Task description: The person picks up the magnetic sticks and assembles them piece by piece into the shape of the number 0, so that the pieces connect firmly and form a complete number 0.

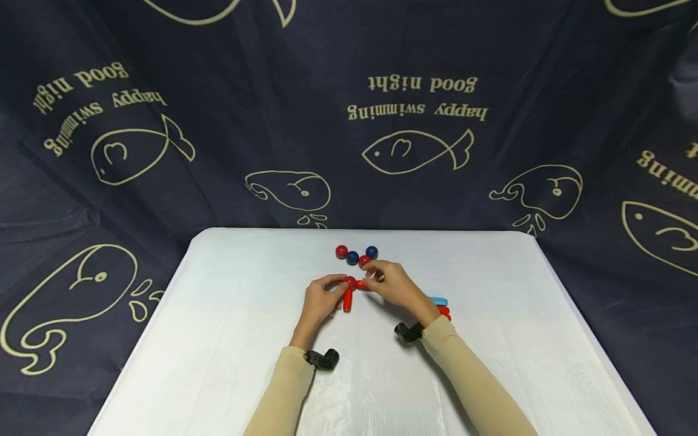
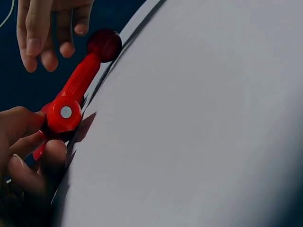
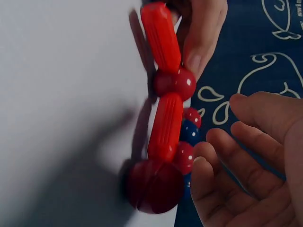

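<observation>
My left hand (image 1: 322,298) pinches a red ball (image 1: 350,283) that joins red magnetic rods. One rod (image 1: 347,300) points toward me, and its pale round end shows in the left wrist view. A second rod (image 3: 165,127) runs to the right and ends in another dark red ball (image 3: 155,186). Close to that end ball, my right hand (image 1: 391,283) hovers with its fingers loosely bent. In the right wrist view a gap separates the right fingers (image 3: 251,175) from the ball, and nothing is in them.
Beyond the hands, two red balls and two blue balls sit close together, among them a blue ball (image 1: 352,258). Beside my right forearm lie a light blue rod (image 1: 438,301) and red rods (image 1: 444,311). Everything rests on a white-covered table (image 1: 245,272) before a dark patterned cloth (image 1: 327,121).
</observation>
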A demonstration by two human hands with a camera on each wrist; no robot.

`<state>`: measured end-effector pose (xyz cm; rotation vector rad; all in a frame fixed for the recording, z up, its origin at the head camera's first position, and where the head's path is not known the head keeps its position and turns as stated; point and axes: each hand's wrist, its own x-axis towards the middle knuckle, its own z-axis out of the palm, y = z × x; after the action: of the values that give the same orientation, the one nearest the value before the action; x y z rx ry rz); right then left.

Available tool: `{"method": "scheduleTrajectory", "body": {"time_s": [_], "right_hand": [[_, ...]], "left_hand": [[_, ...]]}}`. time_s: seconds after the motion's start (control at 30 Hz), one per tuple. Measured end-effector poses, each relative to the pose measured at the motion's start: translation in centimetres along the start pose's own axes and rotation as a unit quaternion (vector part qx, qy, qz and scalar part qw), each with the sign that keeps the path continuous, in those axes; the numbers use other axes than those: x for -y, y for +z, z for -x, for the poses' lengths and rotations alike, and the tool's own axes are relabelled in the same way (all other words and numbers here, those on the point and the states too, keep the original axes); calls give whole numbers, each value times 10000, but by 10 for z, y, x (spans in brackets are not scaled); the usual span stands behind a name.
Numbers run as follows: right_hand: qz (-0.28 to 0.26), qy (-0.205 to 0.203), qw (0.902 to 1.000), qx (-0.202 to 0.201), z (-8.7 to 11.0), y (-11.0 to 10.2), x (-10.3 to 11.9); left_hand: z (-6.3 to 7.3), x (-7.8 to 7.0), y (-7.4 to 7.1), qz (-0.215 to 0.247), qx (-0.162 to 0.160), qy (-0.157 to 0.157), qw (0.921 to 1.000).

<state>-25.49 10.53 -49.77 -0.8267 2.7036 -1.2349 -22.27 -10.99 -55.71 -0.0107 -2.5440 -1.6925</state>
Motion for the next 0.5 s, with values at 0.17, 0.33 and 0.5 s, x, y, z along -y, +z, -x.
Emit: {"method": "scheduleTrajectory", "body": {"time_s": [0.17, 0.33, 0.5], "right_hand": [[91, 223, 9997, -20, -14, -7, -8], [128, 527, 9985, -101, -26, -10, -17], [112, 800, 9966, -138, -35, -10, -25]], "left_hand": [[0, -1, 0, 20, 44, -56, 10000], [1, -1, 0, 111, 72, -111, 9999], [1, -1, 0, 120, 61, -137, 9998]]}}
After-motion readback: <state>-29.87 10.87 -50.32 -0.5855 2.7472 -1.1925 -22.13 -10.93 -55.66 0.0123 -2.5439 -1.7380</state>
